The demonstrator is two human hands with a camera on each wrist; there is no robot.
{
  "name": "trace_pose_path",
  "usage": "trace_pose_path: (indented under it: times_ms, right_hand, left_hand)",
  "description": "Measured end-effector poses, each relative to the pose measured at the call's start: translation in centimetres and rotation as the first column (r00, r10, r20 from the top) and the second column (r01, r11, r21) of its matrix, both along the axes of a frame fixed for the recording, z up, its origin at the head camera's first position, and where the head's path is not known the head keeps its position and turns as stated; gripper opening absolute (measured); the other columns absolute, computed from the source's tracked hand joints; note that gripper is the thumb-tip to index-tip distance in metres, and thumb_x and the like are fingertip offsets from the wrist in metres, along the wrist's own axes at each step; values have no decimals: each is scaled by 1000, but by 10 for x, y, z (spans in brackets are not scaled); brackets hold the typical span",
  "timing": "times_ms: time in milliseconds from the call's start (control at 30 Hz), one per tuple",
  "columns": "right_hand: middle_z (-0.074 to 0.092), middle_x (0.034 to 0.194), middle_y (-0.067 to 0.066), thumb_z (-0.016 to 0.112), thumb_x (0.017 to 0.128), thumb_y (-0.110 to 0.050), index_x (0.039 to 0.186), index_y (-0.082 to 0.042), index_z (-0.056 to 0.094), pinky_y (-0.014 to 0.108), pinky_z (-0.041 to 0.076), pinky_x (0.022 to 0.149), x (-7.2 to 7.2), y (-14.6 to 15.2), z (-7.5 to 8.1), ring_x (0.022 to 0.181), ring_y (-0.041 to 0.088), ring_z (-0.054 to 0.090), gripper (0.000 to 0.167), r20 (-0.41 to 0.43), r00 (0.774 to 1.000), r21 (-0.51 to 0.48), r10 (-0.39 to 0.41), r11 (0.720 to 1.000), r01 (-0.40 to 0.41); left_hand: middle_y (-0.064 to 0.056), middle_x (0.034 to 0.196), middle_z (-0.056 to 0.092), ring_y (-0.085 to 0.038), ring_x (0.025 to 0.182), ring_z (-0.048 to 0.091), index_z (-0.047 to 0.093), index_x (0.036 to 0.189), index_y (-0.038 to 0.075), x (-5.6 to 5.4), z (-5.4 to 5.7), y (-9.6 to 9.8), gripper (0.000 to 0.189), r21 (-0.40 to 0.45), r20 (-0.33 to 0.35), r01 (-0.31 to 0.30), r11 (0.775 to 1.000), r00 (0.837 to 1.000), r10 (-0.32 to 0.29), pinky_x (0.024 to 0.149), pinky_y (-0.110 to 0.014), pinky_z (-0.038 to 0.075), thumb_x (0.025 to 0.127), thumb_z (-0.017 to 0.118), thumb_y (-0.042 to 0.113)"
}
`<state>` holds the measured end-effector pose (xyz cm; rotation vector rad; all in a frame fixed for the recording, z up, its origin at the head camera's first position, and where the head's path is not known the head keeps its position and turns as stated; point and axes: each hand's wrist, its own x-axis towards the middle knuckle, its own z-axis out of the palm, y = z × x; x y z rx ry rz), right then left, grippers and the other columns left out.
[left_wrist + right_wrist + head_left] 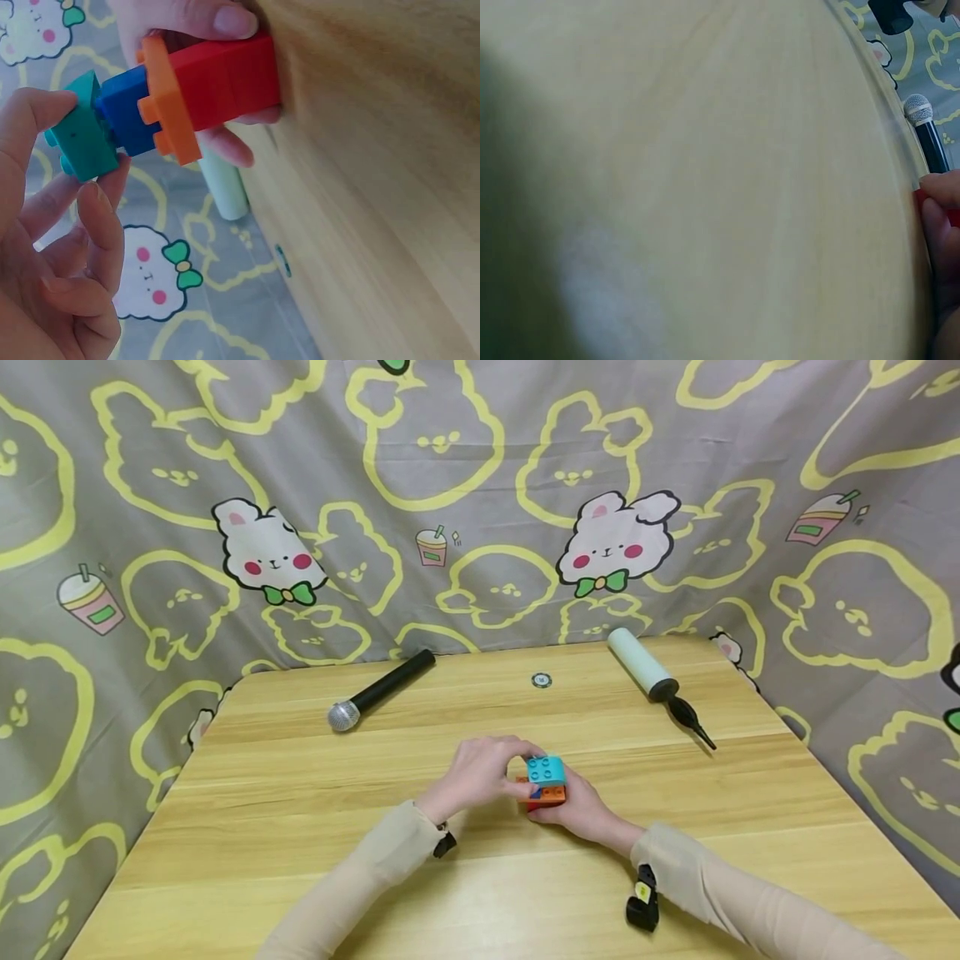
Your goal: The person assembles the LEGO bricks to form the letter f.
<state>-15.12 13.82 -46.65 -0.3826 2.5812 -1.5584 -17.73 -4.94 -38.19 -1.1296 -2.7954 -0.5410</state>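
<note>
A stack of toy building blocks stands on the table, with both hands on it. At its base, the red block [232,79] is gripped by my right hand [587,810], thumb on the near side. Above it come a wider orange block [171,105] and a blue block [126,105]. My left hand [482,770] pinches the turquoise block [546,770] at the top between thumb and fingers. In the left wrist view, the turquoise block touches the blue one slightly askew; whether they are fully joined I cannot tell. The right wrist view catches only a bit of red beside the fingers.
A microphone [381,692] lies at the back left of the wooden table [300,793]. Near the back edge is a small round chip [542,680]. At the back right lies a pale green hand pump [642,665] with a black nozzle. A patterned curtain [480,527] hangs behind.
</note>
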Motion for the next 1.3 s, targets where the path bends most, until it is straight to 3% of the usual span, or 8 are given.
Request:
trace_pose_path:
  times_ms: [267,433,700,1000,1100,1300]
  right_hand:
    - [63,120,10,84,71,-17,127,-4,52,52,41,99,-1,0,-1,113,29,57,66,1,1000,12,-14,1000,14]
    - [63,118,10,84,71,-18,126,-4,52,51,42,98,-1,1,-1,111,28,57,65,4,1000,7,-14,1000,14]
    - [62,123,10,85,71,-18,131,-5,50,51,41,99,-2,0,-3,114,28,56,70,27,1000,-20,-14,1000,15]
    - [61,126,11,83,73,-19,133,-6,47,53,40,101,-3,0,-3,116,29,55,72,28,1000,0,-6,1000,6]
    - [61,125,11,83,73,-19,133,-5,48,53,40,100,-2,0,-3,115,29,56,71,21,1000,9,-9,1000,9]
    - [62,123,10,84,72,-19,132,-5,49,52,42,98,-2,0,-1,113,28,57,71,9,1000,20,-16,1000,16]
  left_hand:
    - [12,101,72,-3,49,29,68,115,25,-1,-4,-1,41,11,36,-20,1000,999,19,44,-21,19,78,76,42]
    - [11,102,72,-4,49,27,70,111,25,0,-6,-2,38,17,31,-22,1000,999,22,43,-21,19,78,76,43]
    - [11,103,72,-3,53,37,71,110,27,2,-7,0,38,13,44,-53,998,998,53,43,-22,24,77,76,46]
    - [10,103,72,-5,51,29,72,109,25,2,-8,0,38,17,69,-79,997,995,78,44,-22,20,77,77,45]
    - [9,104,72,-5,51,31,72,109,24,2,-8,1,39,6,73,-81,997,994,80,44,-22,21,77,76,45]
    - [6,106,72,-4,62,49,70,113,20,4,-5,3,42,-22,72,-79,997,994,80,44,-22,29,79,76,43]
